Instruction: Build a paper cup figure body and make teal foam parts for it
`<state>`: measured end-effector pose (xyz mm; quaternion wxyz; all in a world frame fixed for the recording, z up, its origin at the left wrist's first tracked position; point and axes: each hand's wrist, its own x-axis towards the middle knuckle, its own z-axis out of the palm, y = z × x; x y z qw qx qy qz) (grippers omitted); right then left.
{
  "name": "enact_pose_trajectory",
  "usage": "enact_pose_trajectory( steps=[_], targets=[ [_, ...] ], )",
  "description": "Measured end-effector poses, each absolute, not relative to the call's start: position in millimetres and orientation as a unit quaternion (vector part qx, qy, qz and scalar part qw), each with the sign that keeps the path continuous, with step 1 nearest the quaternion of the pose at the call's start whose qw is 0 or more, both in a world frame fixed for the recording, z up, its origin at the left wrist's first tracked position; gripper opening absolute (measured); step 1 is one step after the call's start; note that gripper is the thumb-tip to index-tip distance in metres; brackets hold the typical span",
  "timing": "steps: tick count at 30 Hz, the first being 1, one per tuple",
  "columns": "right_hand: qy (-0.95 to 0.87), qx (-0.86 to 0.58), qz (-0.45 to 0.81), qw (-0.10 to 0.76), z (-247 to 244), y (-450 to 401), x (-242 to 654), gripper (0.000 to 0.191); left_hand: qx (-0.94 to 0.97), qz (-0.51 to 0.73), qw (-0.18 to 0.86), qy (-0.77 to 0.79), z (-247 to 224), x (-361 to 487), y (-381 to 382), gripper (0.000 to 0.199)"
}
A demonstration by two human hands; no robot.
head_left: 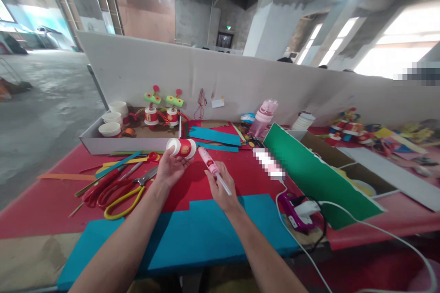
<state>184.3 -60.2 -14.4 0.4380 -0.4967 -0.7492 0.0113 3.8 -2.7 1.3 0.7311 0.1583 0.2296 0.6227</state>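
My left hand point(172, 167) holds a red and white paper cup point(184, 148) on its side, the cup's base turned toward my right hand. My right hand point(222, 183) is closed on a pink tool point(208, 160), with a clear stick point(224, 184) coming out of its lower end. The tool's narrow tip is close to the cup's base; whether they touch is too small to tell. Beneath both hands lie the red table cover point(240, 176) and blue sheets point(220, 233).
Scissors point(127, 192) and paper strips lie left. Behind, a white box point(127, 145) holds cups and two cup figures. A green-sided box point(309, 169), pink bottle point(263, 116) and purple power strip point(295, 213) with cables are on the right.
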Motion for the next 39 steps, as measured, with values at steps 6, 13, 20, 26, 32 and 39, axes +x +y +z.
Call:
enact_pose_trajectory(
  steps=[6,13,20,26,32,39],
  targets=[
    [-0.754,-0.492,0.031,0.434,-12.0,-62.0,185.2,0.019,0.148,0.627,0.732,0.222,2.8,4.0,-3.7,0.034],
    [-0.752,-0.486,0.037,0.445,-11.4,-64.6,184.7,0.02,0.164,0.626,0.73,0.22,0.3,2.8,-2.4,0.032],
    [-0.752,-0.489,0.037,0.441,-15.6,-67.9,184.5,0.016,0.154,0.632,0.726,0.224,1.2,2.9,-2.4,0.026],
    [-0.753,-0.482,0.028,0.447,-20.3,-69.3,183.3,0.013,0.133,0.636,0.727,0.22,1.5,4.5,-2.8,0.022],
    [-0.753,-0.495,0.037,0.432,-23.8,-69.4,183.7,0.014,0.126,0.638,0.724,0.232,2.7,4.9,-3.1,0.021],
    [-0.757,-0.509,0.031,0.408,-26.6,-68.7,180.3,0.014,0.116,0.63,0.726,0.251,6.8,6.4,-4.4,0.028]
  ],
)
